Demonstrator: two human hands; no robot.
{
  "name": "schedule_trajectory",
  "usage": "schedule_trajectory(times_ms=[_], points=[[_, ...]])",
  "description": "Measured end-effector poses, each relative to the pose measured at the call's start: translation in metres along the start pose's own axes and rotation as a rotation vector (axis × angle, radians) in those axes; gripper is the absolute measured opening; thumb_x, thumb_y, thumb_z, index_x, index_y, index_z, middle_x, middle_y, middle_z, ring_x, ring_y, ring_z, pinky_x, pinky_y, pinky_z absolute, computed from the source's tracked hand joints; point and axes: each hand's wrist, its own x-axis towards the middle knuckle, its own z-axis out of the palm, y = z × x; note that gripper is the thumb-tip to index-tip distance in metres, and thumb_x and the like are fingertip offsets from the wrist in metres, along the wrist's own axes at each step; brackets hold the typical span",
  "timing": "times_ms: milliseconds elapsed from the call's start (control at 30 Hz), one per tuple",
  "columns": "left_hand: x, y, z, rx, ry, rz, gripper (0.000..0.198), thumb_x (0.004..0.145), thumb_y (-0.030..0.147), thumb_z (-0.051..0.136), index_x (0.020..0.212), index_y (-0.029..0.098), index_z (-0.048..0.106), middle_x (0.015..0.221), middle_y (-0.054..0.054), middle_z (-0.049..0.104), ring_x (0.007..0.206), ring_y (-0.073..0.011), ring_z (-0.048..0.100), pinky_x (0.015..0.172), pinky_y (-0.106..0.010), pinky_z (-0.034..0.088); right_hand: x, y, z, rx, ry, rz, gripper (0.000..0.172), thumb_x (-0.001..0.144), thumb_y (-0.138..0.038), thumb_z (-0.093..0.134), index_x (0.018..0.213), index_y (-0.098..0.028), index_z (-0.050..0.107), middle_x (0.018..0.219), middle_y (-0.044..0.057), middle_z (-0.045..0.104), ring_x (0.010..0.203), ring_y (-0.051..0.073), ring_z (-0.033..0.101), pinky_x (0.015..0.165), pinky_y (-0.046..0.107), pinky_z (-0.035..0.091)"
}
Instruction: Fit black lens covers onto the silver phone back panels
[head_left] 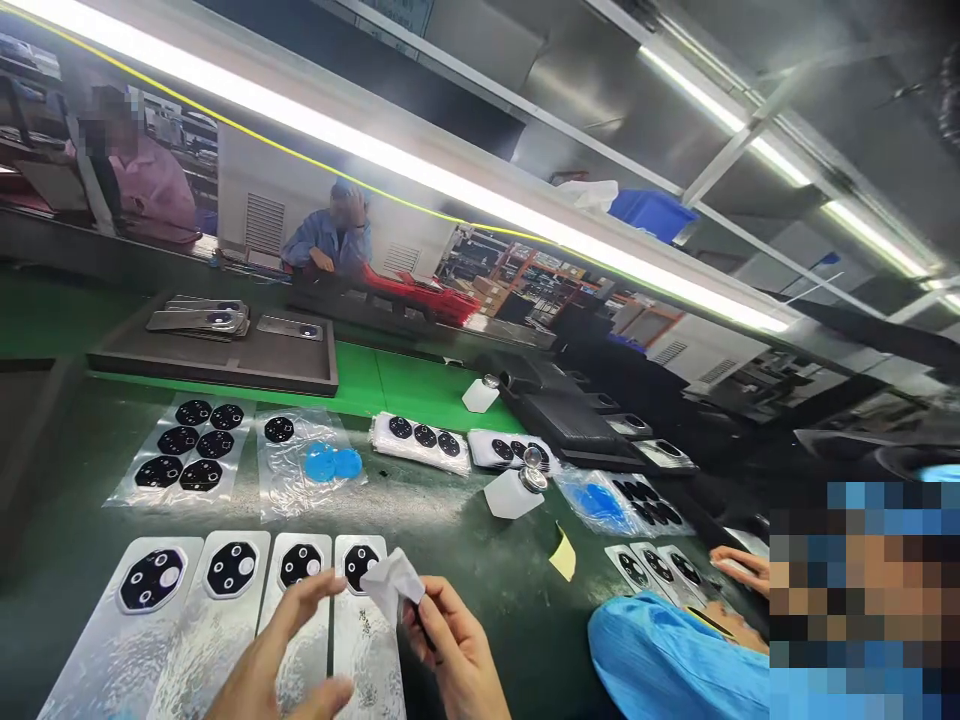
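The right hand (454, 635) grips a white cloth (397, 583) in its fingers; the rightmost silver panel (365, 645) lies on the table (517, 600) just left of them, long axis pointing away from the person; the left hand (274, 645), fingers spread and holding nothing, flanks it opposite; both hands are near, contact unclear.

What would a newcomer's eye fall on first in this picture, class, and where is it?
The long, glowing white tube light slants across the top. At lower left, four silvery rectangular panels with black octagonal discs lie in a row. Beside the row's rightmost panel, the person's bare right hand holds a crumpled white sheet.
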Motion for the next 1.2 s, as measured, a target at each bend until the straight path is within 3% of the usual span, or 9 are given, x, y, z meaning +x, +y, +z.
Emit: schedule_trajectory(times_ms=[100,200,333,500,633,733,900,1100,1200], points=[[0.023,0.012,0.021,-0.404,0.011,-0.089,0.067,0.075,0.046,0.076,0.133,0.023,0.051,0.133,-0.013,0.061,0.125,-0.0293,0.056,0.106,-0.041,0.043,-0.012,0.007,0.011,0.106,-0.017,0.028,0.037,0.082,-0.054,0.07,0.088,-0.018,0.066,0.07,0.0,0.057,0.056,0.007,0.039,0.053,0.02,0.031],[0.034,0.015,0.029,-0.522,-0.07,-0.11,0.051,0.077,0.05,0.074,0.116,0.019,0.061,0.111,-0.01,0.07,0.102,-0.0259,0.065,0.093,-0.037,0.048,-0.019,0.017,0.018,0.165,0.027,-0.028,0.037,0.08,-0.051,0.073,0.101,-0.021,0.067,0.072,0.0,0.06,0.056,0.008,0.043,0.05,0.02,0.032],[0.029,0.02,0.021,-0.324,-0.059,-0.07,0.031,0.086,0.046,0.064,0.103,0.02,0.063,0.1,-0.005,0.069,0.09,-0.0207,0.064,0.083,-0.029,0.047,-0.025,0.033,0.022,0.141,0.118,-0.19,0.061,0.076,-0.048,0.078,0.131,-0.031,0.058,0.078,-0.002,0.064,0.07,0.014,0.058,0.067,0.024,0.048],[0.021,0.02,0.003,0.053,0.023,0.113,0.014,0.092,0.031,0.054,0.088,0.021,0.064,0.087,-0.002,0.066,0.082,-0.0187,0.062,0.075,-0.026,0.048,-0.031,0.044,0.019,0.013,0.213,-0.194,0.04,0.079,-0.053,0.072,0.111,-0.028,0.074,0.109,0.004,0.073,0.102,0.024,0.066,0.093,0.033,0.05],[0.02,0.02,-0.006,0.266,0.189,0.413,0.017,0.089,0.013,0.05,0.092,0.023,0.063,0.091,-0.003,0.065,0.086,-0.0178,0.064,0.074,-0.025,0.051,-0.033,0.045,0.018,-0.04,0.221,-0.208,0.038,0.077,-0.054,0.073,0.105,-0.029,0.077,0.103,0.005,0.075,0.093,0.025,0.068,0.086,0.032,0.053],[0.021,0.025,-0.009,0.363,0.274,0.569,0.023,0.089,0.007,0.048,0.092,0.024,0.062,0.097,-0.003,0.066,0.096,-0.018,0.064,0.083,-0.027,0.051,-0.035,0.045,0.018,-0.075,0.234,-0.207,0.038,0.079,-0.056,0.07,0.104,-0.028,0.078,0.097,0.005,0.075,0.085,0.023,0.067,0.08,0.031,0.054],[0.022,0.033,-0.014,0.48,0.137,0.699,0.034,0.09,0.001,0.045,0.109,0.025,0.061,0.094,-0.002,0.065,0.096,-0.0167,0.06,0.088,-0.029,0.048,-0.036,0.044,0.017,-0.187,0.159,-0.191,0.04,0.09,-0.055,0.057,0.109,-0.025,0.075,0.069,0.002,0.064,0.058,0.015,0.055,0.056,0.024,0.047],[0.021,0.036,-0.014,0.466,0.119,0.673,0.03,0.093,0.004,0.044,0.101,0.026,0.063,0.091,-0.002,0.063,0.096,-0.0186,0.057,0.089,-0.034,0.045,-0.041,0.047,0.021,-0.315,0.183,-0.287,0.046,0.093,-0.049,0.056,0.134,-0.029,0.059,0.098,0.004,0.072,0.079,0.018,0.067,0.073,0.023,0.053],[0.02,0.038,-0.014,0.456,0.11,0.656,0.028,0.094,0.006,0.044,0.099,0.025,0.063,0.091,-0.003,0.062,0.096,-0.0192,0.056,0.089,-0.034,0.045,-0.043,0.047,0.027,-0.373,0.158,-0.405,0.043,0.094,-0.045,0.054,0.136,-0.032,0.058,0.121,0.004,0.07,0.1,0.023,0.069,0.088,0.028,0.053]])
